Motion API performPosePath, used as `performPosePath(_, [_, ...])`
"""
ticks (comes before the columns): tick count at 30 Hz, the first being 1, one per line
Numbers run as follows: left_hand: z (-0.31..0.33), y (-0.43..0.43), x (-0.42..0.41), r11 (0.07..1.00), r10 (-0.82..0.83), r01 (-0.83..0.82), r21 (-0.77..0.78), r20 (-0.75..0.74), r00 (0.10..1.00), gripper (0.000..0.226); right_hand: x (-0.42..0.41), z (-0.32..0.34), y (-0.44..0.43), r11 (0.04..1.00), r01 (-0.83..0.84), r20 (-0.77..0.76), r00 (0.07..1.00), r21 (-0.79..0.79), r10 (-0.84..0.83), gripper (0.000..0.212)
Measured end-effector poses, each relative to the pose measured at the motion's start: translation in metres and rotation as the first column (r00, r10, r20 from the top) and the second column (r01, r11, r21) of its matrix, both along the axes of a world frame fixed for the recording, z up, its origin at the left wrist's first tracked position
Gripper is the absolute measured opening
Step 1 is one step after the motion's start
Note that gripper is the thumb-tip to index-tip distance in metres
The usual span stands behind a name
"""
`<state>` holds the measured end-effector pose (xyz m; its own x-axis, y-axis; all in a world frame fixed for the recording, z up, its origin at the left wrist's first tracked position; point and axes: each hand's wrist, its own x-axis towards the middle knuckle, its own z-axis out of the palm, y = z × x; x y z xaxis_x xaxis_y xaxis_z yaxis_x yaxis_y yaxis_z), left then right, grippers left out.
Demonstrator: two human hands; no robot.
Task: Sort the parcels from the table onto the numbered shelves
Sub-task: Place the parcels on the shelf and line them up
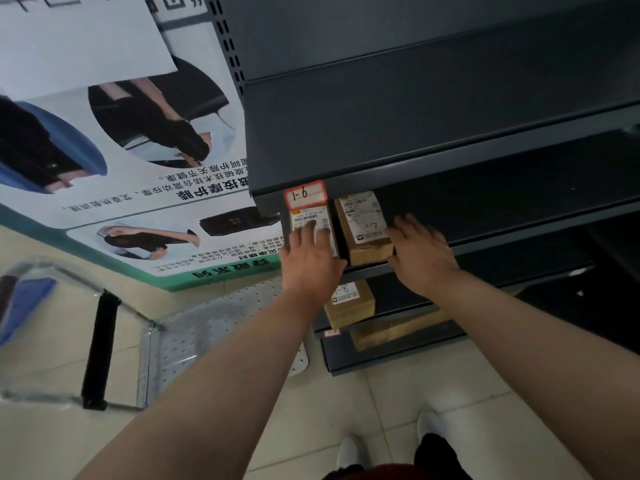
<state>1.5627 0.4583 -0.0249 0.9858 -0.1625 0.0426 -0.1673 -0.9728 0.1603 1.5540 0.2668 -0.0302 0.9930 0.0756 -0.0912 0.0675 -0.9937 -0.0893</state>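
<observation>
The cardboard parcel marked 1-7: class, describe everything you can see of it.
The parcel marked 1-7 is a small, closed, brown cardboard box. The side facing us carries a white printed shipping label with the number handwritten on it. It stands on a dark metal shelf, just right of another labelled parcel, with a narrow gap between them. The right hand, fingers straight, appears to touch its right side.

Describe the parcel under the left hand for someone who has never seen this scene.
On the dark grey shelving unit, find the red-framed tag reading 1-6. The parcel sits just below it, leftmost on its shelf, under the left hand. Unlike the brown box beside it, hand-marked 1-7, its visible face is mostly white barcode label.
</observation>
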Motion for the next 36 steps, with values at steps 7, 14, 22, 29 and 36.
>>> performPosePath(7, [-0.002,-0.035,-0.023,0.863,-0.493,0.487,0.135,0.010,0.870,0.051,-0.063,-0.002,-0.025,0.986,0.159,-0.133,0.977,-0.053,-0.165,0.059])
performPosePath(14, [0.006,-0.125,-0.058,0.605,-0.753,0.778,0.167,-0.196,0.628,0.050,-0.179,-0.002,-0.090,0.882,0.470,-0.188,0.863,-0.040,-0.469,0.057])
performPosePath(22, [0.010,-0.266,-0.186,0.335,-0.857,0.924,0.186,-0.346,0.381,0.058,-0.379,0.003,-0.165,0.592,0.806,-0.207,0.576,-0.020,-0.791,0.056])
performPosePath(29, [0.003,-0.374,-0.389,0.127,-0.904,0.991,0.049,-0.406,0.136,0.063,-0.603,-0.004,-0.196,0.283,0.958,-0.230,0.267,-0.041,-0.936,0.056])
performPosePath(36, [0.003,-0.442,-0.578,-0.126,-0.894,0.992,-0.012,-0.432,-0.118,0.063,-0.788,-0.006,-0.208,-0.014,0.999,-0.221,-0.024,-0.049,-0.975,0.055])
